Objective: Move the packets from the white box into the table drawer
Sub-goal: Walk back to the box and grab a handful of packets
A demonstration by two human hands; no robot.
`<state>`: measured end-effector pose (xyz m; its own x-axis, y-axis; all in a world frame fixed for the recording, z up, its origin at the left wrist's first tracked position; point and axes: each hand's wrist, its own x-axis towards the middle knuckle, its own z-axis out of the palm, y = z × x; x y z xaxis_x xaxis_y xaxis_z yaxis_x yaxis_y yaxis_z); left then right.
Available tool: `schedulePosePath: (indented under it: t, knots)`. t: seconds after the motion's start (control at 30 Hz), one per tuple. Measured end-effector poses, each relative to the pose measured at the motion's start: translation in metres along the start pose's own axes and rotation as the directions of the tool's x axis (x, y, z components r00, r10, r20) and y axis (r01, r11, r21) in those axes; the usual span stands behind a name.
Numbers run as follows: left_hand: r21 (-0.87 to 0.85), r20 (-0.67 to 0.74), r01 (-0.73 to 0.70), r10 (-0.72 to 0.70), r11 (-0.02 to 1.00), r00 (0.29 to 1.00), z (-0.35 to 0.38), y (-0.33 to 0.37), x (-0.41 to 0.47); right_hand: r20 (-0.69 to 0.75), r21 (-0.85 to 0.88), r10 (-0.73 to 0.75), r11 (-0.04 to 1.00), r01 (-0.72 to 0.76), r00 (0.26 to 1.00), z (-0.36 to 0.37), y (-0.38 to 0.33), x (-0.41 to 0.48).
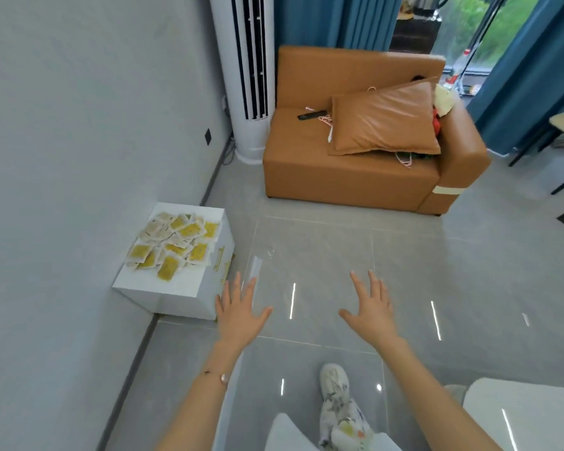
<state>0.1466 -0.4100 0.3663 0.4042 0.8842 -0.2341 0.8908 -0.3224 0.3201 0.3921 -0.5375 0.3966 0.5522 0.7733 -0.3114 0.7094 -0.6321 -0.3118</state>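
Many packets (173, 245) heaped on the white table (157, 283)

Yellow-and-white packets lie in a loose pile on the table top by the wall (62, 157), facing every way. The pile's long axis runs from the near left corner toward the far right one. Gold handles (222, 260) show on the table's front face. Beyond stand a tower air conditioner (245, 76) and an orange sofa (339, 180) with a cushion (385, 122). We hold our left hand (240, 315) and right hand (370, 312) palm down over the floor (306, 242), fingers (236, 288) straight and spread, gripping nothing. The packets lie ahead and left of both hands, apart from them, nearer the left
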Motion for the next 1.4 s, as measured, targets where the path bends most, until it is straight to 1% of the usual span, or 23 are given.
schedulePosePath:
  t: [0.17,0.43,0.63,0.73,0.83,0.9,1.03,1.23,1.33,1.4]
  knots:
    - [-0.035,0.009,0.143,-0.143,0.989,0.990,-0.001,0.007,0.042,0.046,-0.041,-0.111,0.993,0.113,0.993,-0.013,-0.010,0.063]
    - [-0.103,-0.067,0.347,-0.355,0.932,0.933,-0.018,0.015,0.117,0.159,-0.158,-0.302,0.932,0.326,0.940,-0.046,-0.041,0.189]
    - [-0.188,-0.130,0.474,-0.500,0.860,0.856,-0.031,0.000,0.142,0.246,-0.167,-0.434,0.862,0.479,0.867,-0.054,-0.099,0.260]
    - [-0.197,-0.135,0.534,-0.562,0.822,0.816,-0.034,-0.023,0.156,0.298,-0.167,-0.502,0.810,0.562,0.812,-0.045,-0.141,0.289]
    - [-0.234,-0.142,0.595,-0.633,0.769,0.761,-0.036,-0.055,0.170,0.338,-0.181,-0.564,0.747,0.640,0.753,-0.032,-0.191,0.317]
    - [-0.264,-0.136,0.626,-0.671,0.734,0.729,-0.039,-0.081,0.184,0.348,-0.173,-0.590,0.723,0.669,0.728,-0.022,-0.228,0.337]
    - [-0.288,-0.105,0.679,-0.727,0.675,0.679,-0.044,-0.134,0.215,0.343,-0.111,-0.631,0.708,0.697,0.696,0.003,-0.292,0.371]
    - [-0.351,-0.007,0.740,-0.792,0.574,0.611,-0.061,-0.195,0.247,0.421,-0.065,-0.608,0.720,0.691,0.674,0.026,-0.377,0.407]
    - [-0.354,0.029,0.773,-0.820,0.526,0.572,-0.068,-0.222,0.257,0.468,-0.044,-0.599,0.719,0.694,0.650,0.039,-0.415,0.423]
    - [-0.389,0.047,0.783,-0.838,0.485,0.543,-0.068,-0.238,0.260,0.509,-0.037,-0.584,0.719,0.694,0.632,0.052,-0.438,0.432]
